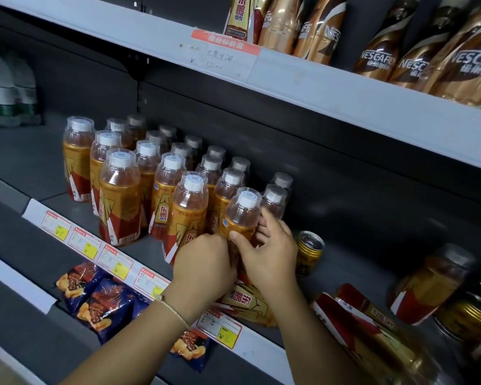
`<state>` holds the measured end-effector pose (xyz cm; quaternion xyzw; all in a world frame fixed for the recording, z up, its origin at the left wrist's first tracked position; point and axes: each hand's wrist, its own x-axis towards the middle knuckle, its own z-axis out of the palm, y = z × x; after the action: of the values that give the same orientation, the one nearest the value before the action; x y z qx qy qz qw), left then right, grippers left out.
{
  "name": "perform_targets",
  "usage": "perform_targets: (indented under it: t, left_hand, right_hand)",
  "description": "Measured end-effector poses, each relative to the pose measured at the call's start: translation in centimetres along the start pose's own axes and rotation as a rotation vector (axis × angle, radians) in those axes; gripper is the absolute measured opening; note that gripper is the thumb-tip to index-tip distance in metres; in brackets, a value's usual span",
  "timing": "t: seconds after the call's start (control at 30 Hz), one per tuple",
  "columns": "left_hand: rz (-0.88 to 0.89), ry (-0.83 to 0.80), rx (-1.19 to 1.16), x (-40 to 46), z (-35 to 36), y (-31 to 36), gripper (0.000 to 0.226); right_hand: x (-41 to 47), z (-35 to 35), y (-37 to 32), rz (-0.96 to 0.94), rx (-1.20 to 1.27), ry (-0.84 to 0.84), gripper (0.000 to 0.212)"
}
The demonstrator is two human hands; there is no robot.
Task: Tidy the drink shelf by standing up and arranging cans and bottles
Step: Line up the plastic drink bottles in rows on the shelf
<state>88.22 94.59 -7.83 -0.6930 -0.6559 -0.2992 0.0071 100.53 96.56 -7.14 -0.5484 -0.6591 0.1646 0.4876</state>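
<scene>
I see both hands on 1 upright bottle [240,218] at the front right corner of the block of standing bottles [139,173] on the middle shelf [25,151]. My left hand [204,262] has its fingers curled in against the bottle's lower left side, though I cannot tell how firmly they close on it. My right hand [270,251] wraps the bottle from the right, thumb across the front of the label and fingers curled round the back, clamped on it.

Just below the hands, 1 bottle lies on its side [247,301] at the shelf's front lip, label upside down to me. To the right, more fallen bottles [372,326] lie flat near the edge. A small gold can [308,252] stands just beside my right hand, slightly tilted. Further right, 1 bottle [431,284] stands leaning, blurred, with another gold can [467,315] in front of it.

Price tags [114,259] line the shelf's front rail. On the shelf below lie blue snack packets [100,301]. The shelf above carries brown coffee bottles [417,56]. At far left, pale bottles [9,90] stand, blurred.
</scene>
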Motion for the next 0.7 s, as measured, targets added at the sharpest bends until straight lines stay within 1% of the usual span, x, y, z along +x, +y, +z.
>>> perform_targets:
  t: [0.07, 0.13, 0.2, 0.27, 0.33, 0.37, 0.43, 0.5, 0.53, 0.6, 0.63, 0.7]
  left_hand:
    - [0.023, 0.044, 0.103, -0.3, -1.1, 0.7, 0.018]
    - [0.072, 0.105, 0.077, -0.3, -1.9, 1.3, 0.016]
    - [0.189, 0.149, -0.083, -0.3, -2.1, 2.1, 0.016]
    - [0.307, 0.130, -0.300, -0.2, -1.5, 3.6, 0.020]
    - [0.361, 0.021, -0.459, 0.4, -0.4, 5.4, 0.023]
    - [0.356, -0.055, -0.506, 0.9, 0.4, 6.2, 0.028]
    - [0.296, -0.225, -0.550, 2.3, 2.0, 7.8, 0.039]
    - [0.213, -0.354, -0.577, 3.7, 3.2, 9.0, 0.042]
    - [0.179, -0.398, -0.588, 4.3, 3.7, 9.5, 0.040]
    - [0.135, -0.461, -0.582, 5.2, 4.8, 10.1, 0.027]
    - [0.112, -0.480, -0.567, 5.5, 5.4, 10.1, 0.021]
    - [0.043, -0.499, -0.571, 5.8, 6.7, 9.8, 0.016]
  right_hand:
    - [0.0, -1.1, 0.2, 0.028, 0.081, -0.047, 0.060]
    - [0.4, -3.0, 0.8, 0.042, 0.128, -0.019, 0.042]
    - [1.0, -5.3, 1.7, 0.051, 0.121, 0.070, 0.031]
    - [1.7, -7.5, 2.9, 0.082, 0.039, 0.156, 0.028]
    - [2.3, -9.2, 4.1, 0.126, -0.072, 0.178, 0.032]
    - [2.7, -9.7, 4.7, 0.150, -0.130, 0.158, 0.037]
    - [3.3, -10.5, 5.9, 0.214, -0.259, 0.075, 0.052]
    - [3.7, -10.7, 6.9, 0.283, -0.347, -0.028, 0.068]
    - [3.8, -10.7, 7.4, 0.304, -0.360, -0.073, 0.074]
    - [3.9, -10.4, 8.3, 0.329, -0.349, -0.132, 0.080]
    - [4.0, -10.3, 8.7, 0.343, -0.330, -0.146, 0.081]
    - [4.1, -10.0, 9.2, 0.357, -0.284, -0.145, 0.080]
